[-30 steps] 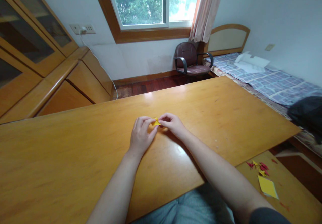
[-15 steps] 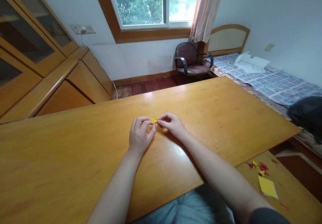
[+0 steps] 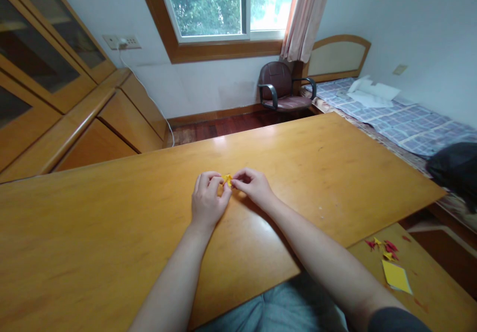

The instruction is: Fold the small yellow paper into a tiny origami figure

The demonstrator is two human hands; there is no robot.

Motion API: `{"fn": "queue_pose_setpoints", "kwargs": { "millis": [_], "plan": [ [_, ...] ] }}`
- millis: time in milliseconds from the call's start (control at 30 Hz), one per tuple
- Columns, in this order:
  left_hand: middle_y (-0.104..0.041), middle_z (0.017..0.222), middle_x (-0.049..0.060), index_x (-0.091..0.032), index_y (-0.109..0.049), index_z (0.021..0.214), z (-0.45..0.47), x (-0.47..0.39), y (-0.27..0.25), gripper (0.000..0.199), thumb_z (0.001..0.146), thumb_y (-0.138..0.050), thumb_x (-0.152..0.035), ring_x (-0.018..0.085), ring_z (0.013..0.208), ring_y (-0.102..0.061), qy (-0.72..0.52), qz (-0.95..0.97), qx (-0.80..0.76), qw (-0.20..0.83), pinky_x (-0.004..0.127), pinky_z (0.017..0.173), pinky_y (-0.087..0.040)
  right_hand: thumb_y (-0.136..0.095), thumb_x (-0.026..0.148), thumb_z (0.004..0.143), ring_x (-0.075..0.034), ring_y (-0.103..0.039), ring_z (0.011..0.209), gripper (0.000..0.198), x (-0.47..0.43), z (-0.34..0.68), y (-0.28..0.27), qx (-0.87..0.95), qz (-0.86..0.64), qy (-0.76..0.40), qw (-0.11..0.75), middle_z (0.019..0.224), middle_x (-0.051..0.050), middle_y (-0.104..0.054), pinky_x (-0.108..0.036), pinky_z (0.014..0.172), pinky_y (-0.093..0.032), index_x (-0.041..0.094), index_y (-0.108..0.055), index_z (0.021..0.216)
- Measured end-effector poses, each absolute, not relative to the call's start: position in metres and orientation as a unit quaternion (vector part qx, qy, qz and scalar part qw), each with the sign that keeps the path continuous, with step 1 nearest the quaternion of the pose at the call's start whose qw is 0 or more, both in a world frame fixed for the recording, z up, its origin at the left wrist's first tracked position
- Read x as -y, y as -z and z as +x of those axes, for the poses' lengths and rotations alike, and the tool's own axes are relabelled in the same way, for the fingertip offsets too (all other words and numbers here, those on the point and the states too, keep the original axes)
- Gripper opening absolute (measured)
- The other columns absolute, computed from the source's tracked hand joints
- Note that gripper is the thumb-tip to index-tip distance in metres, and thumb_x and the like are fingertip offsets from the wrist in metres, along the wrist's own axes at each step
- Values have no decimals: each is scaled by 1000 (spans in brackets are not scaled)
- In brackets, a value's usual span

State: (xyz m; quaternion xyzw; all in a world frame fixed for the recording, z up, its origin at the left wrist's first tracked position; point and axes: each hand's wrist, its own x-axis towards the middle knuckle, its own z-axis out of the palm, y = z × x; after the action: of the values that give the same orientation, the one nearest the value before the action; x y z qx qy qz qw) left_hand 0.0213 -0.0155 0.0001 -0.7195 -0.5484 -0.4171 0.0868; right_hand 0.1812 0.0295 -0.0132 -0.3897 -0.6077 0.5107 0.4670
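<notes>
Between my fingertips, just above the wooden table (image 3: 122, 232), is a small folded piece of yellow paper (image 3: 227, 179). My left hand (image 3: 209, 197) pinches its left side, thumb below and fingers curled over the top. On the other side, the thumb and forefinger of my right hand (image 3: 255, 185) are closed on the paper's right edge. The fingers cover part of the paper, so its full shape is hidden.
On a lower surface at the right lie several small red and yellow folded paper pieces (image 3: 387, 256) and a stack of yellow paper squares (image 3: 397, 276). Beyond the table stand an armchair (image 3: 285, 88) and a bed (image 3: 413, 118). A cabinet (image 3: 108, 118) is at the left.
The yellow paper has turned a little between my fingers and shows a different, more pointed outline. Both hands stay in nearly the same place, the right one slightly further left.
</notes>
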Motion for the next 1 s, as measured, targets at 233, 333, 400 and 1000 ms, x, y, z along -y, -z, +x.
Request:
{"fn": "queue_pose_setpoints", "kwargs": {
  "millis": [233,333,400,1000],
  "plan": [
    [-57,96,7,-21,-56,82,19,14,1,5,84,-60,-18,21,91,-59,448,-693,563,41,34,82,-51,-73,28,74,-15,-65,67,15,-29,181,8,590,-400,-531,458,74,-2,-71,-26,66,-51,16,-68,81],
    [-56,101,8,-20,-55,86,22,13,2,7,84,-61,-19,22,95,-59,442,-688,575,26,35,83,-53,-72,29,75,-15,-65,68,14,-29,181,9,622,-400,-494,458,75,-3,-71,-26,66,-50,16,-69,80],
    [-55,105,9,-20,-54,90,24,13,3,10,84,-62,-20,20,93,-60,440,-682,584,6,34,81,-55,-71,28,77,-14,-64,68,12,-29,180,11,649,-400,-459,457,75,-3,-71,-26,66,-50,16,-69,79],
    [-44,148,11,-28,-48,129,17,5,15,51,82,-67,-28,25,127,-56,564,-556,515,-328,39,91,-58,-70,27,79,-14,-66,71,12,-29,185,6,661,-386,-458,451,78,-3,-73,-26,69,-52,16,-70,82]
  ]
}}
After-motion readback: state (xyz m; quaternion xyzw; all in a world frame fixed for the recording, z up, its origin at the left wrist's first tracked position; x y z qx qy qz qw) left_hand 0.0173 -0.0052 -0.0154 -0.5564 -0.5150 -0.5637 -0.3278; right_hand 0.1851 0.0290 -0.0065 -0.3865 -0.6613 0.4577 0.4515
